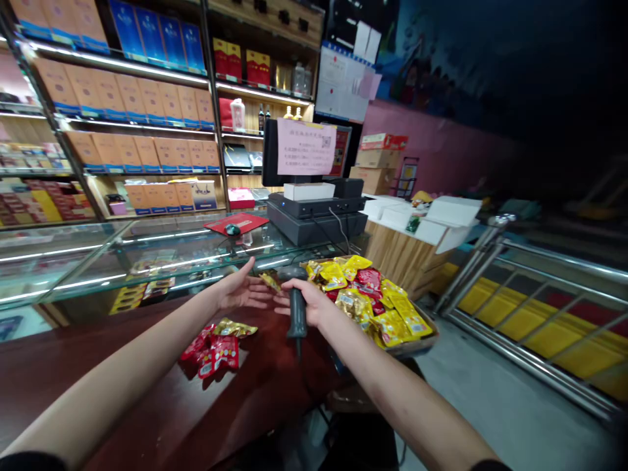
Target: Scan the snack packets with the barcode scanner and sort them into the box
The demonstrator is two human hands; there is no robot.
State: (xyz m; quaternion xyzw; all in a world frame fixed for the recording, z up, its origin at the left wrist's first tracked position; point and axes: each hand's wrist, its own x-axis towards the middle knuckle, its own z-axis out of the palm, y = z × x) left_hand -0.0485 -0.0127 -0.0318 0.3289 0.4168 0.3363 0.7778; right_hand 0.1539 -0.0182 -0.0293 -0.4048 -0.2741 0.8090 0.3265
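Firstly, note a small pile of red packets (226, 353) with a gold packet (235, 328) touching it, lying on the dark red surface (220, 412). Slightly beyond, find the left grip (243, 292) released, with fingers extended. See the right grip (307, 301) closed around the handle of a dark scanner (297, 314), held upright above the surface with its cord (299, 353) hanging down. Between both, record a small gold sachet (269, 281); cannot tell which fingers, if any, bear it. Rate the scanner as probably light, stiff and moderately fragile; best taken round the middle of the handle, clear of the cord. Judge the sachet light, soft and rather slippery; best pinched at a sealed edge. To the right, observe an open box (422, 343) heaped with yellow, gold and red packets. Farther back, list a glass counter (196, 245), a mouse (232, 229) on a red mat (252, 221), and a monitor (269, 154) bearing a pink notice (305, 147). Last, log lit shelves (142, 124) stacked with boxes.
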